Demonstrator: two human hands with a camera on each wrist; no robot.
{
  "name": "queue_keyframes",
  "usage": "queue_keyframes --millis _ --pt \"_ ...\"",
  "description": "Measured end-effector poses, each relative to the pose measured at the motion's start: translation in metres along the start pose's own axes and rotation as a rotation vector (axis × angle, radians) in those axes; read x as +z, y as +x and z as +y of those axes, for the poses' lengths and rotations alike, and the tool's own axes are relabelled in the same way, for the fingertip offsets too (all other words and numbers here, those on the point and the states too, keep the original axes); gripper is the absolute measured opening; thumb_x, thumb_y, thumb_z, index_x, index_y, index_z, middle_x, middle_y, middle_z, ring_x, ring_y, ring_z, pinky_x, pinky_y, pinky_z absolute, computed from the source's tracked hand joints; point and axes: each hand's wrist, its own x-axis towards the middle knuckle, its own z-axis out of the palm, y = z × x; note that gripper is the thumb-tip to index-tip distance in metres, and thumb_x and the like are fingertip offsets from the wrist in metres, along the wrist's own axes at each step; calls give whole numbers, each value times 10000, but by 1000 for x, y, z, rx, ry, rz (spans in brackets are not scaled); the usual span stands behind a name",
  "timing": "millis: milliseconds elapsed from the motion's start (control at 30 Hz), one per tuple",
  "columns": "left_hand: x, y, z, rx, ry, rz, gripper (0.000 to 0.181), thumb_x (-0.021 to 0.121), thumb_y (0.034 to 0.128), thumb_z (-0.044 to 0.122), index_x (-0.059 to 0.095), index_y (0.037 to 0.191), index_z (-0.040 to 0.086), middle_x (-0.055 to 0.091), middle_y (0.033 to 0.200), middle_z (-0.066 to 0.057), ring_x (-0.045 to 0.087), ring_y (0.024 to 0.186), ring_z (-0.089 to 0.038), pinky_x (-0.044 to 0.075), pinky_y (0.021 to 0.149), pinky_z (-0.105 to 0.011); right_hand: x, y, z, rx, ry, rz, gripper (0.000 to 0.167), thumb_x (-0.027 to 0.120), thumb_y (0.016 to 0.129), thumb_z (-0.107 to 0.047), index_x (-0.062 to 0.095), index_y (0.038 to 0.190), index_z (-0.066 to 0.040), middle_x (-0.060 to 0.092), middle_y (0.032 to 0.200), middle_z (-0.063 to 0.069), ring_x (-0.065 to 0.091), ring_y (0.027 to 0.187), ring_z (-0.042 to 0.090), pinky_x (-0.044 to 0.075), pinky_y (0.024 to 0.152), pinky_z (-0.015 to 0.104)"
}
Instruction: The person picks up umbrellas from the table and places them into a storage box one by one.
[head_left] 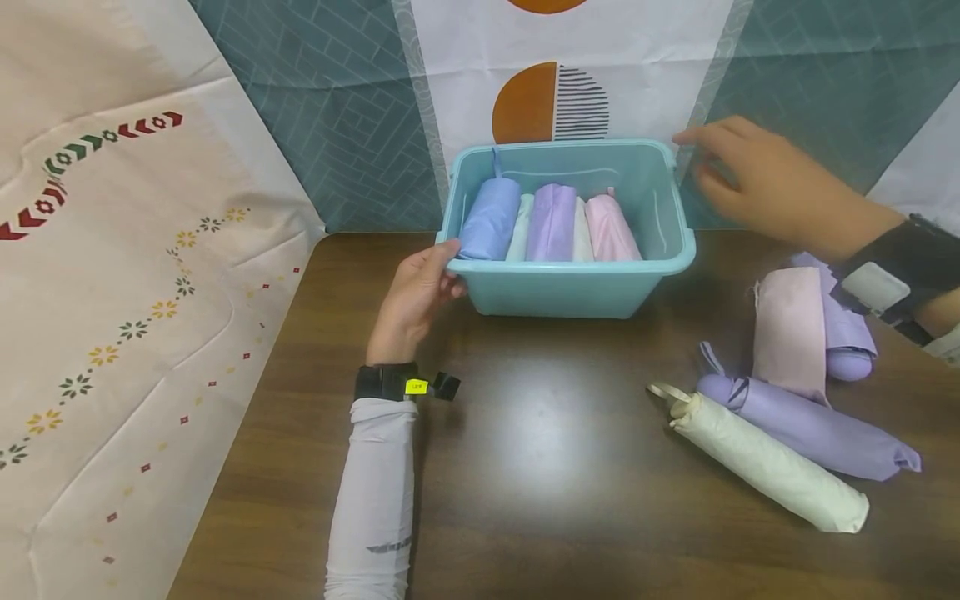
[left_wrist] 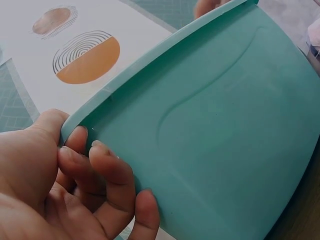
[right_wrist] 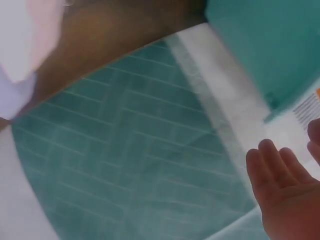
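Note:
A light teal plastic bin stands at the back of the table. Inside are several folded umbrellas in a row: a blue umbrella, a mint one, a purple umbrella, a whitish one and a pink umbrella. My left hand grips the bin's front left corner, thumb over the rim and fingers curled beneath it, as the left wrist view shows. By the back right corner is my right hand, holding nothing; in the right wrist view its fingers are loosely extended, apart from the bin.
To the right lie a cream folded umbrella, a purple folded umbrella, a pale pink cloth-like bundle and another purple umbrella partly beneath it. A patterned cloth hangs behind the wooden table.

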Motion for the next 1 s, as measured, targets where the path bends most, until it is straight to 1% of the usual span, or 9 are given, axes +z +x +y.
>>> queue_keyframes --millis 167,233,367,567,667,800,867,933,1000 --pt "1 1 -1 1 7 -3 426 645 1050 241 512 665 119 433 620 2 456 639 -213 444 680 -306 3 -17 22 48 -17 -26 515 483 1049 -40 447 1560 22 481 1434 338 518 1155 477 403 908 658" --pt "1 1 -1 -3 -3 -5 422 644 1052 239 515 669 117 428 619 1 452 635 -204 439 661 -287 5 -26 32 76 -18 -43 534 479 1036 -28 433 1565 33 469 1434 347 512 1159 482 393 912 657" --pt "2 1 0 -6 -23 -9 411 644 1053 233 520 679 113 420 617 0 450 618 -176 430 645 -278 9 -45 51 149 -25 -83 554 473 1036 -39 399 1579 41 423 1473 379 480 1232 534 387 932 703" --pt "2 1 1 -5 -21 -8 402 646 1053 229 524 689 108 419 620 -3 457 610 -166 429 660 -295 20 -75 82 226 -93 -132 500 489 1038 -33 414 1513 103 403 1430 432 440 1254 612 388 939 762" --pt "1 1 1 -6 -11 -6 398 650 1052 240 524 698 108 423 626 -4 462 615 -168 433 675 -304 26 -90 99 260 -126 -151 490 522 1022 -9 411 1480 124 388 1396 449 435 1228 637 390 933 776" --pt "-1 1 0 -15 8 -9 403 653 1050 271 516 707 110 432 637 -6 472 625 -169 445 691 -305 33 -107 120 268 -134 -123 478 539 992 6 421 1434 145 398 1351 450 427 1212 643 374 942 775" --pt "-2 1 0 -16 14 -10 403 653 1047 279 513 708 111 434 638 -5 473 625 -169 446 697 -313 36 -113 127 277 -135 -108 450 519 998 -9 436 1412 143 410 1337 447 427 1209 646 368 944 779" --pt "-2 1 0 -18 14 -8 402 653 1044 278 515 705 114 437 636 -2 475 621 -165 450 696 -313 38 -120 132 323 -131 -112 427 484 1032 -68 437 1397 148 417 1320 446 435 1186 649 364 940 785" --pt "-2 1 0 -19 13 -6 400 652 1044 275 518 702 114 437 632 -1 476 619 -167 451 687 -309 41 -126 137 374 -98 -117 442 451 1073 -146 437 1401 148 418 1320 466 409 1203 672 342 947 798"
